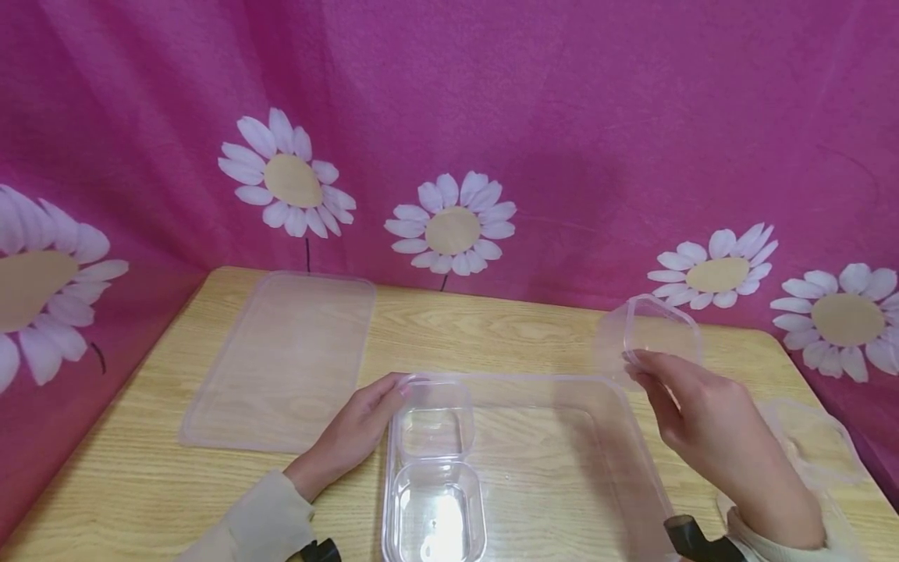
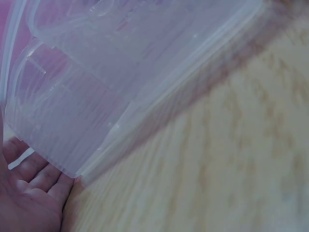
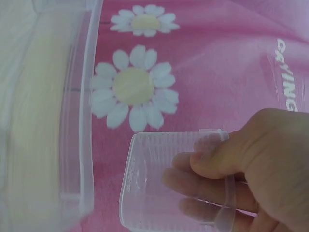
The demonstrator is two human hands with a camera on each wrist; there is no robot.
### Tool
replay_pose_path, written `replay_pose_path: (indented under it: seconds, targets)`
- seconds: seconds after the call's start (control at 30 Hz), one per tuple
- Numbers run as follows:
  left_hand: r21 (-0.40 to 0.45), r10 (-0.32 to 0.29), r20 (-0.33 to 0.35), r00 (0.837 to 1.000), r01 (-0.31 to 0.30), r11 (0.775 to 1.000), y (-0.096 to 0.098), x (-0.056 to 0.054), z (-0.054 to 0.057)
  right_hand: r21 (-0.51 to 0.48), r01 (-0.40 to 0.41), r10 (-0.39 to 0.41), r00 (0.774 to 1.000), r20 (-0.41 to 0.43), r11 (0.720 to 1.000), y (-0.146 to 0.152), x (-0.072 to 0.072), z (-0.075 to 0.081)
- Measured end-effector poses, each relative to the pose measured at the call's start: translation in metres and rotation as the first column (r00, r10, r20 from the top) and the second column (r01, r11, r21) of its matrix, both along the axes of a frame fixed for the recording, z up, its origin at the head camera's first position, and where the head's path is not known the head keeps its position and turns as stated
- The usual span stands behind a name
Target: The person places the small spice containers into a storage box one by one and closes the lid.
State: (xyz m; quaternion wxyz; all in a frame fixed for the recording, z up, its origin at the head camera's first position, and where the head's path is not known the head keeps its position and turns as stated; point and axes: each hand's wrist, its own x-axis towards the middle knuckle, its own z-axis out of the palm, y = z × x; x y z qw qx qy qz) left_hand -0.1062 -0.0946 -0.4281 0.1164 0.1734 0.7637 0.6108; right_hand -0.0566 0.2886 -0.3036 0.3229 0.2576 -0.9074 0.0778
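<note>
A large clear plastic container [image 1: 555, 390] stands on the table, with two small clear plastic containers, a rear one [image 1: 434, 425] and a front one [image 1: 437, 515], side by side along its left wall. My left hand [image 1: 358, 429] grips its back left corner, thumb at the rim and fingers against the outer wall. In the left wrist view, that hand [image 2: 34, 193] shows beside the see-through wall. Past the back right corner, my right hand [image 1: 716, 429] pinches another small clear container [image 1: 663, 328] by its rim and holds it tilted. Fingers show through its wall in the right wrist view.
Flat on the left side of the table lies a large translucent lid [image 1: 288, 359]. Small clear lids [image 1: 818, 437] lie at the right, partly behind my right forearm. A pink cloth [image 1: 562, 140] with white daisies hangs around the back and sides of the wooden table [image 1: 492, 328].
</note>
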Motion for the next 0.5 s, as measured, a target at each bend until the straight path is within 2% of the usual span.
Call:
replay_pose_path:
  seconds: [0.27,0.5]
  targets:
    - [-0.002,-0.003,-0.027,1.000,0.003,1.000,0.000,0.000,0.000,-0.040,-0.085,0.086,0.996,0.011,0.996,-0.017,0.009,-0.002]
    - [0.005,-0.002,-0.021,1.000,0.002,1.000,0.000,0.000,0.000,-0.079,-0.225,0.230,0.971,0.058,0.971,-0.033,0.016,-0.003]
